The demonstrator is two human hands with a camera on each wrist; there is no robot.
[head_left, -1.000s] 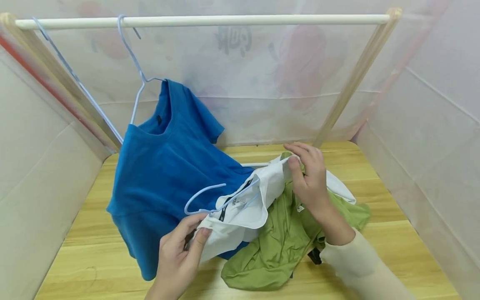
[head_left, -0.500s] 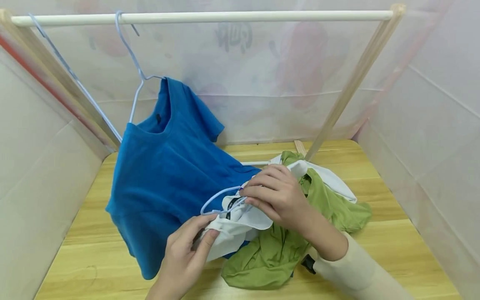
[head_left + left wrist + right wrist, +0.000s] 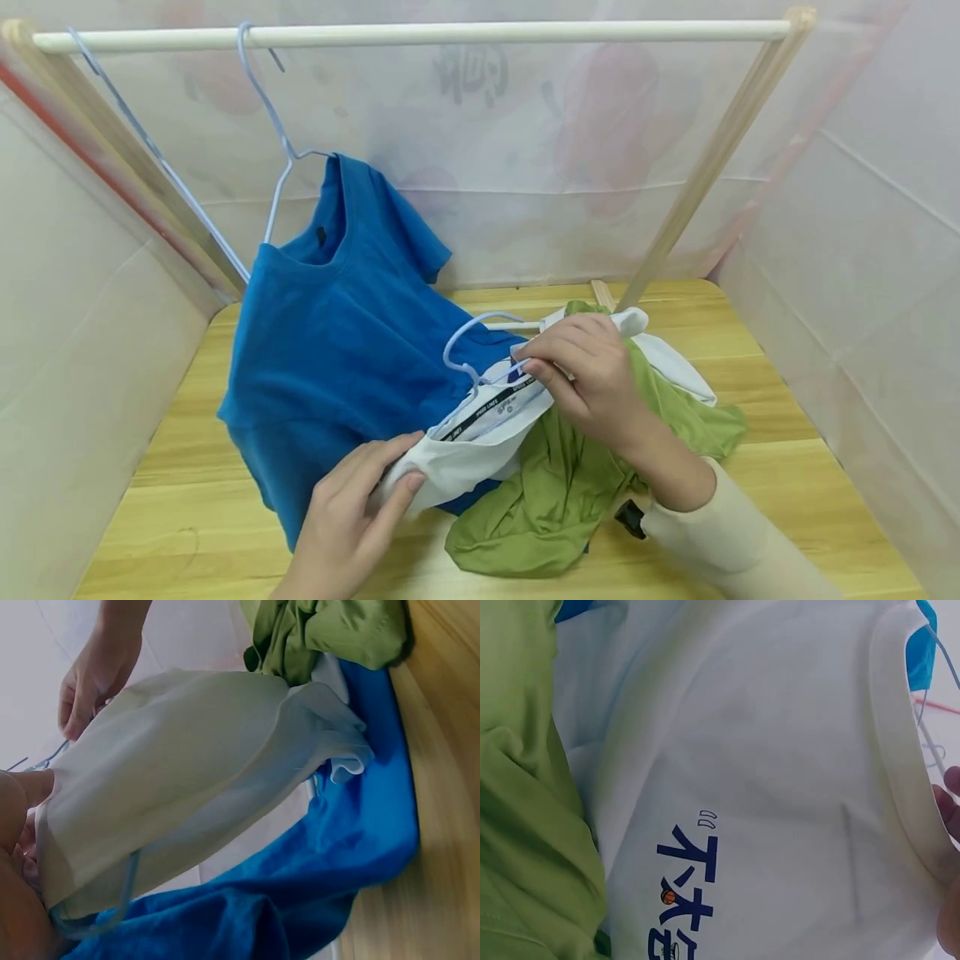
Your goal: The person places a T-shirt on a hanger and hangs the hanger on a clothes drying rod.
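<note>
Head view: the white shirt (image 3: 459, 467) is spanning the gap between both grips. The left hand (image 3: 348, 508) is pinching cloth beside its collar; the right hand (image 3: 596, 379) is pinching the hanger (image 3: 448, 352), whose hook is rising between them. Beyond the left grip, the blue shirt (image 3: 322, 350) is hanging from the rail (image 3: 525, 32). Below the right grip, the green garment (image 3: 543, 512) is lying on the table (image 3: 172, 508).

Black neck tape (image 3: 487, 407) inside the white shirt (image 3: 468, 462) read "SPEED LINES", repeated. Shirt front bore dark-blue characters (image 3: 688, 879), "不太", the third cut off. Backdrop characters (image 3: 471, 71) were illegible.
</note>
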